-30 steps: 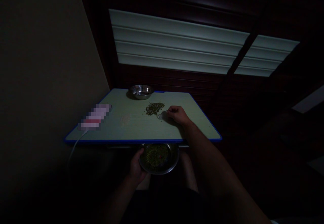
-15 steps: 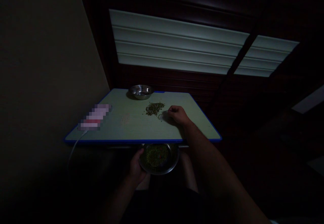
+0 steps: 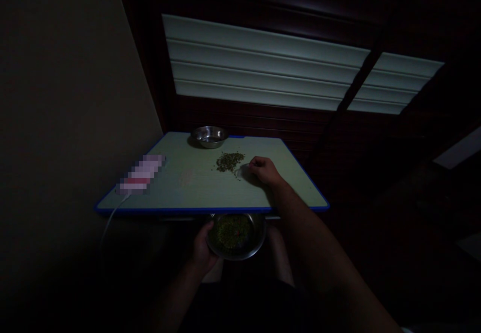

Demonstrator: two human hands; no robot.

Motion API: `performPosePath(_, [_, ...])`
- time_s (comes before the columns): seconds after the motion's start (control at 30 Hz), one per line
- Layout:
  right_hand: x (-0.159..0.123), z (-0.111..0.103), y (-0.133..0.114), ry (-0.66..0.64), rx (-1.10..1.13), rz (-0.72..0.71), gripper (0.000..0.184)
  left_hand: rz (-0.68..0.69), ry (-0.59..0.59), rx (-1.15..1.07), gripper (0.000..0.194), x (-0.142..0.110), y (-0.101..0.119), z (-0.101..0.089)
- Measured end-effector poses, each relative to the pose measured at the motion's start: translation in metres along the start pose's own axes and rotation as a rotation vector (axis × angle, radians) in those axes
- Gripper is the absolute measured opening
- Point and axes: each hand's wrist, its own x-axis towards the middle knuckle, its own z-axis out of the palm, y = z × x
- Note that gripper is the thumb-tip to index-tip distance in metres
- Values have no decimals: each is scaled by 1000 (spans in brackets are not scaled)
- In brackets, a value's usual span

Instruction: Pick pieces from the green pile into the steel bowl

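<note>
My left hand [image 3: 203,248] grips the rim of a steel bowl [image 3: 252,246] filled with small green grains, holding it just below the near edge of a pale table with a blue rim [image 3: 210,209]. My right hand [image 3: 264,170] rests on the tabletop with its fingers curled together, right beside a small pile of green grains [image 3: 229,161]. A few loose grains lie at its fingertips. Whether it pinches any is too dark to tell.
A second, empty-looking steel bowl [image 3: 209,136] stands at the table's far edge. A blurred pink object [image 3: 140,174] with a white cable [image 3: 112,217] lies on the left side. A wall stands to the left, dark slatted panels behind.
</note>
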Motion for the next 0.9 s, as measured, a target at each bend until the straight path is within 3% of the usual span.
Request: performPosePath(0.9, [-4, -1, -6, -90, 77, 110, 17, 6, 29, -17, 24, 2, -1, -1])
